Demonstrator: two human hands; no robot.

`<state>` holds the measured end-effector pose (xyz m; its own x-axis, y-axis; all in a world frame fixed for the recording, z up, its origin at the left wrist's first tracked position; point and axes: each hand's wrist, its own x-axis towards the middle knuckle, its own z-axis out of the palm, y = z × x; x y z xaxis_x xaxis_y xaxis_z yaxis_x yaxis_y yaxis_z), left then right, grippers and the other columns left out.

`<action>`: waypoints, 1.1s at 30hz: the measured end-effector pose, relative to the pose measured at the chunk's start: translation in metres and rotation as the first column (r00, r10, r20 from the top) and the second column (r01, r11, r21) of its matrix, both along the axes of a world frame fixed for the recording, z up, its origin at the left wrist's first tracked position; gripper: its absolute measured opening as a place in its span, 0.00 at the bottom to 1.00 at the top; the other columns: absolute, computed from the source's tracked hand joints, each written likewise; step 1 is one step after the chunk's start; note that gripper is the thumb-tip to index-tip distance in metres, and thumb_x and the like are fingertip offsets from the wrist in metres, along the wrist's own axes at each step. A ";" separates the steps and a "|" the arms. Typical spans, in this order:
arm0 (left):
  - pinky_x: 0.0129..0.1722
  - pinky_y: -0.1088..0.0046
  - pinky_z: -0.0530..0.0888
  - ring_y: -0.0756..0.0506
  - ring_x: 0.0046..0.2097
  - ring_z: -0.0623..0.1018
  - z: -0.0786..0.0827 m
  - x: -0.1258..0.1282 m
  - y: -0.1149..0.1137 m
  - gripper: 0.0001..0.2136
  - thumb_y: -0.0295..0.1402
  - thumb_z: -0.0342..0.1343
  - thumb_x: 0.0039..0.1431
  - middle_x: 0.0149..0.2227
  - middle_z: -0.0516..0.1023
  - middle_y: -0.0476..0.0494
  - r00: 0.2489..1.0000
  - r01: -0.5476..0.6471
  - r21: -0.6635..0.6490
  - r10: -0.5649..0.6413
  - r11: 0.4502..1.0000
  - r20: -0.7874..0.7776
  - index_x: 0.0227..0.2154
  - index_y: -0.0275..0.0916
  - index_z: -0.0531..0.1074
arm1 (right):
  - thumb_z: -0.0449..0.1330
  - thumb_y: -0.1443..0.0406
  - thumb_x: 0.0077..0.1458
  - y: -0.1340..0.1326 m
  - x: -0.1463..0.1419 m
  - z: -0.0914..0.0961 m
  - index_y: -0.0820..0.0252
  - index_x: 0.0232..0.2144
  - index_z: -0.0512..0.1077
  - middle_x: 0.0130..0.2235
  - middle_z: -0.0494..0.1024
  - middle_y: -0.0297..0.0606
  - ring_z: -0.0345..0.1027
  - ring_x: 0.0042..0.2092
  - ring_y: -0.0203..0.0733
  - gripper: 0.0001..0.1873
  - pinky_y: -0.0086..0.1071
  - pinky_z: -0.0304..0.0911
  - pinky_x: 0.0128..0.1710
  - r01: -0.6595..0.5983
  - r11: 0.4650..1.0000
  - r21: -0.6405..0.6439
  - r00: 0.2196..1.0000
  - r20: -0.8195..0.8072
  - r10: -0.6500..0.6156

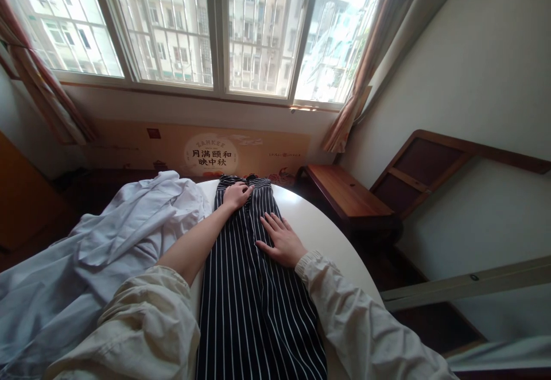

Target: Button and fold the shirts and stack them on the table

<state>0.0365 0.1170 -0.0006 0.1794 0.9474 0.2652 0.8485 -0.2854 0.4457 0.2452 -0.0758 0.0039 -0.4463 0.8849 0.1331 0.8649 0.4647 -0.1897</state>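
Black trousers with white stripes (241, 294) lie lengthwise on a white round table (340, 248), with the gathered waistband at the far edge. My left hand (236, 195) rests on the cloth just below the waistband, its fingers stretched to the right. Lower down and to the right, my right hand (282, 241) presses flat on the striped fabric with its fingers spread. Neither hand grips anything that I can see. The trousers' near end runs out of view at the bottom.
Rumpled pale grey-white cloth (124, 236) covers the table's left side. A brown wooden bench (344, 190) stands beyond the table at the right. Along the far wall, a printed cardboard panel (267, 150) sits under the barred window (262, 35), with curtains (361, 76) at its sides.
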 end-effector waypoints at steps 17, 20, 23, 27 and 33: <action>0.54 0.60 0.73 0.37 0.50 0.80 0.009 0.010 -0.010 0.10 0.40 0.57 0.65 0.48 0.83 0.39 0.935 -0.339 0.021 0.335 0.941 0.117 0.37 0.42 0.81 | 0.50 0.39 0.67 0.001 0.003 0.002 0.57 0.76 0.51 0.76 0.51 0.41 0.40 0.77 0.52 0.46 0.51 0.39 0.76 0.009 1.000 0.002 0.993 -0.117 -0.009; 0.59 0.62 0.72 0.39 0.56 0.78 0.011 0.012 -0.013 0.11 0.35 0.54 0.68 0.56 0.79 0.38 0.961 -0.262 0.134 0.246 0.956 0.123 0.46 0.41 0.79 | 0.50 0.43 0.69 0.001 0.005 0.002 0.56 0.75 0.53 0.75 0.56 0.40 0.44 0.76 0.49 0.41 0.49 0.41 0.75 -0.010 0.999 0.036 0.981 -0.191 0.017; 0.69 0.63 0.63 0.40 0.67 0.69 0.007 0.013 -0.017 0.18 0.39 0.52 0.70 0.67 0.71 0.39 1.000 0.006 0.169 -0.010 0.986 0.022 0.58 0.40 0.74 | 0.49 0.46 0.71 0.001 0.006 0.000 0.54 0.74 0.56 0.74 0.58 0.40 0.47 0.76 0.49 0.37 0.50 0.42 0.75 0.017 0.998 0.057 0.977 -0.215 -0.004; 0.74 0.55 0.50 0.39 0.74 0.59 -0.002 0.008 -0.020 0.28 0.52 0.45 0.72 0.73 0.62 0.41 0.974 0.186 -0.022 -0.187 0.982 -0.129 0.68 0.44 0.66 | 0.49 0.43 0.69 0.001 0.003 -0.003 0.58 0.74 0.56 0.76 0.54 0.42 0.43 0.76 0.51 0.41 0.50 0.41 0.75 0.041 0.999 0.011 0.992 -0.121 -0.039; 0.75 0.55 0.46 0.40 0.77 0.51 -0.001 -0.003 -0.032 0.32 0.54 0.38 0.73 0.77 0.51 0.43 0.970 0.196 -0.066 -0.204 0.978 -0.136 0.73 0.45 0.58 | 0.45 0.40 0.69 0.001 0.000 -0.003 0.59 0.76 0.49 0.77 0.48 0.42 0.39 0.77 0.51 0.44 0.50 0.38 0.76 0.019 1.000 -0.017 1.000 -0.023 -0.019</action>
<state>0.0338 0.0851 -0.0011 0.3988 0.9000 0.1756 0.8318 -0.4357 0.3439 0.2456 -0.0747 0.0007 -0.4266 0.8953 0.1285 0.8687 0.4451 -0.2173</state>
